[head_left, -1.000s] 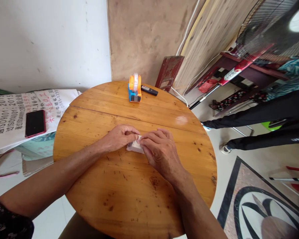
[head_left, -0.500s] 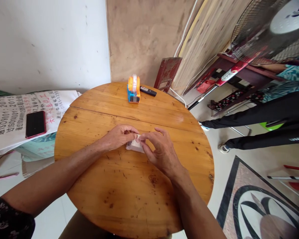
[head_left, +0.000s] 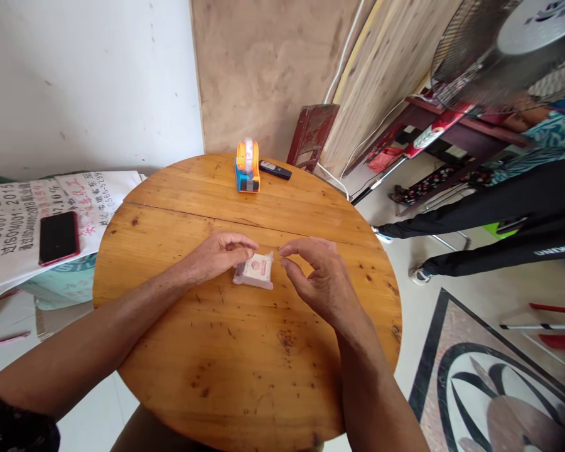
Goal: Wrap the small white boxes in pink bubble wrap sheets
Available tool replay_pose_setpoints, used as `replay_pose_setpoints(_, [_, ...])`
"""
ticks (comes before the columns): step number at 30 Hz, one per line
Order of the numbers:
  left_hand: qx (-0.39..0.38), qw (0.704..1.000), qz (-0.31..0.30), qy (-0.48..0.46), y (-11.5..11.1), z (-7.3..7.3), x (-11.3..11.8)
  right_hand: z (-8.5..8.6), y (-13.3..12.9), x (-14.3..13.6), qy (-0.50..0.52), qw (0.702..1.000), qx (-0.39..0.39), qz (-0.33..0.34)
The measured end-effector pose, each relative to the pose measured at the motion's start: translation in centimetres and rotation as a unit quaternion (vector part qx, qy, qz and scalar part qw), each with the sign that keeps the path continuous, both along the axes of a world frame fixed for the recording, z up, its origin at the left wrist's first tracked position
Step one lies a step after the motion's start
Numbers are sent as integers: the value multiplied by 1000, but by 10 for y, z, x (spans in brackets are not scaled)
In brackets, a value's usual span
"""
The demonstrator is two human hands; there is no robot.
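Observation:
A small white packet with a pink print and a clear wrapper lies on the round wooden table. At its upper left corner is my left hand, thumb and fingertips close together; whether they pinch the wrapper is too small to tell. My right hand hovers just right of the packet, clear of it, with thumb and forefinger a little apart and nothing visible between them.
An orange and blue tape dispenser and a black remote stand near the far edge. A phone rests on sacks at left. Right of the table are a fan and a person's legs.
My right hand has moved right, off the packet, and its printed top now shows. My left hand stays at the packet's left side. The whole view has shifted slightly.

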State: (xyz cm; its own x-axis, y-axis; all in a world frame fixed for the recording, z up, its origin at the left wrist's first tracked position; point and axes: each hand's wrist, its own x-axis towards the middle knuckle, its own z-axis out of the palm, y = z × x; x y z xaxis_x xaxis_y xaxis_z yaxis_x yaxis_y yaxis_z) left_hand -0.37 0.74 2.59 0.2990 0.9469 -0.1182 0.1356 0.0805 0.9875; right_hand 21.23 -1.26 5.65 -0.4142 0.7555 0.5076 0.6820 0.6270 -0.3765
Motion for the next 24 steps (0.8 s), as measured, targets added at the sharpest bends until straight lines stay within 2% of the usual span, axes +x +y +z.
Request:
replay_pose_setpoints(5, [-1, 1000, 30, 2, 2, 5, -1, -2, -1, 1, -14, 999, -30, 39])
replay_pose_setpoints(10, [6, 1000, 23, 9, 2, 3, -2, -2, -1, -2, -43, 996, -34, 68])
replay_pose_setpoints(18, [6, 999, 33, 3, 2, 2, -2, -3, -3, -4, -88, 992, -44, 84])
replay_pose_setpoints(24, [-28, 999, 32, 29, 2, 3, -2, -3, -4, -8, -91, 991, -52, 88])
